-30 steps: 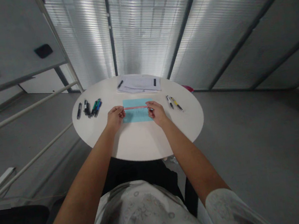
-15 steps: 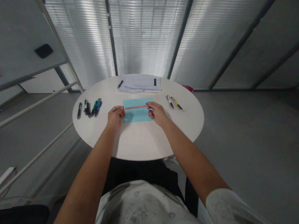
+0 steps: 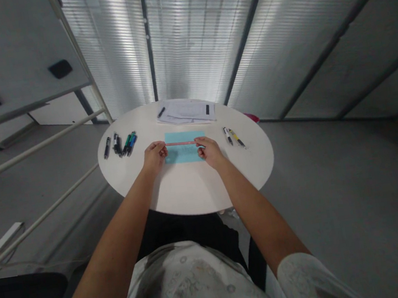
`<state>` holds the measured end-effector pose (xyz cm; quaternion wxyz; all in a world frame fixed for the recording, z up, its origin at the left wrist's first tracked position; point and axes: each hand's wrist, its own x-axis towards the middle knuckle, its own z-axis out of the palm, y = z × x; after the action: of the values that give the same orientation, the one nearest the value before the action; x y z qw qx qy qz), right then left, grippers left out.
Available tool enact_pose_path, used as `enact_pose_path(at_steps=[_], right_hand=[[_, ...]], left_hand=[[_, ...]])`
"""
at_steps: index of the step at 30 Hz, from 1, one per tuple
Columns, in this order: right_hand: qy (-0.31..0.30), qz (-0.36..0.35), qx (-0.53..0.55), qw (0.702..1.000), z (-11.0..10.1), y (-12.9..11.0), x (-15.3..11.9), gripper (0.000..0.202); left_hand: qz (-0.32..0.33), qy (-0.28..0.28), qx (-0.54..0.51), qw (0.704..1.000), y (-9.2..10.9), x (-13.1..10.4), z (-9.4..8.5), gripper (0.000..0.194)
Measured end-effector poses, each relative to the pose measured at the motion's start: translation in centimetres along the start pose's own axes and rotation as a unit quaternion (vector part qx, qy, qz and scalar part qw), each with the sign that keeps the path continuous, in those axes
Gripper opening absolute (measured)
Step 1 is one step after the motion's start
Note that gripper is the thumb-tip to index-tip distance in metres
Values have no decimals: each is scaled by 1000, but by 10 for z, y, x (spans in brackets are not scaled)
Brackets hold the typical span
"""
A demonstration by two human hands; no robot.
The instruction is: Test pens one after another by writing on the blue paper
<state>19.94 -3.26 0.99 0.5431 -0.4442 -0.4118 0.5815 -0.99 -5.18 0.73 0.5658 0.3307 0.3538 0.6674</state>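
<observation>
A thin pink stick (image 3: 180,143) is stretched level between my two hands, too small to tell whether it is a pen or a pencil. My left hand (image 3: 155,156) pinches its left end, and my right hand (image 3: 208,150) pinches the right end. Fingers are curled closed on both sides and cover the tips. Under the stick lies a light blue sheet (image 3: 185,156) on the round white table (image 3: 186,190). Both hands overlap the sheet's side edges.
Several dark, green and blue pens (image 3: 124,144) lie at the table's left. Two pens, one white and black, one yellow (image 3: 236,137), lie at the right. Behind the sheet is a stack of papers (image 3: 186,110) with a dark pen (image 3: 161,112) on it. A white-framed rail (image 3: 36,147) stands left.
The view has shifted very slightly. Both hands keep their pinch on the pink stick, in nearly the same place over the blue sheet.
</observation>
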Motion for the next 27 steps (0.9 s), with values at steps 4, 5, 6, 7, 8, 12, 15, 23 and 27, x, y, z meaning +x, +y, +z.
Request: enact_pose_path(at_steps=[4, 5, 6, 7, 8, 12, 15, 23, 27], right_hand=[[-6, -3, -2, 1000, -1, 2, 2, 26], [-7, -4, -2, 1000, -2, 3, 3, 26], [-7, -5, -2, 1000, -2, 3, 3, 26], [-7, -5, -1, 1000, -3, 3, 4, 25], [-7, -5, -1, 1000, -3, 4, 4, 25], [-20, -9, 5, 1000, -3, 4, 4, 23], [-24, -10, 5, 1000, -3, 5, 3, 23], [-25, -5, 1, 1000, -2, 2, 1, 23], [-49, 26, -12, 998, -2, 1, 0, 30]], left_hand=[[-2, 1, 3, 1000, 0, 0, 0, 12], [-2, -1, 2, 1000, 0, 1, 0, 12], [-2, -3, 1, 1000, -1, 1, 0, 12], [-1, -4, 0, 1000, -1, 1, 0, 12], [-1, -4, -1, 1000, -1, 1, -1, 11], [3, -9, -5, 1000, -1, 1, -1, 11], [4, -13, -7, 1000, -1, 0, -1, 11], [0, -11, -10, 1000, -1, 0, -2, 11], [-6, -9, -3, 1000, 0, -1, -2, 12]])
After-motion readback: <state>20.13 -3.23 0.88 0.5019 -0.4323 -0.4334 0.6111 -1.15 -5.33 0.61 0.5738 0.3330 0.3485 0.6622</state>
